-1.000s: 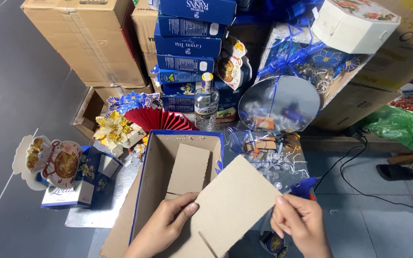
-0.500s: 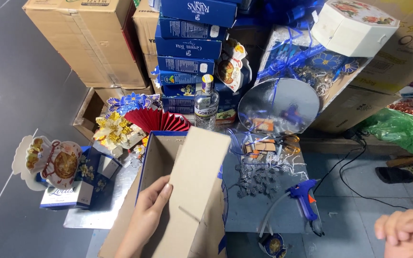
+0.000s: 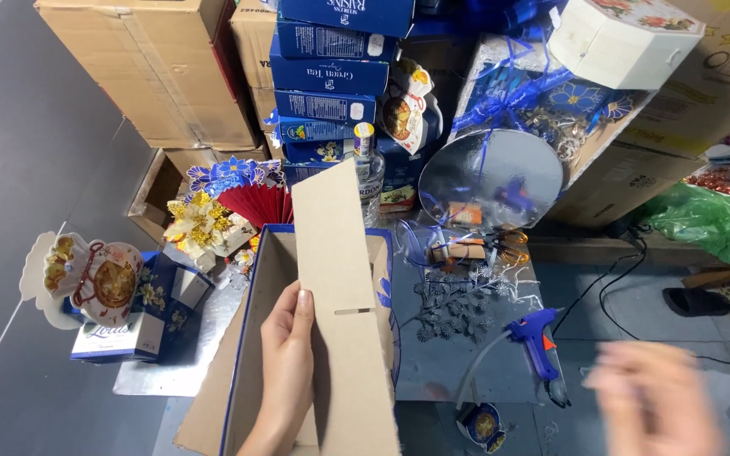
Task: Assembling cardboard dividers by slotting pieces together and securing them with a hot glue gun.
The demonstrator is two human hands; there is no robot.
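My left hand (image 3: 287, 355) grips the cardboard panel (image 3: 340, 312) by its edge, upright over the open blue-edged box (image 3: 255, 338) at lower centre. My right hand (image 3: 652, 405) is blurred at lower right; I cannot tell its grip. I should keep the panel square.

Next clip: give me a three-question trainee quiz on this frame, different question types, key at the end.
1. True or false: the left hand holds the cardboard panel upright over the open box.
2. What lies nearest the blurred right hand? A glue gun B red fan C bottle
3. Fill in: the glue gun is ___ in colour.

Key: 1 true; 2 A; 3 blue.
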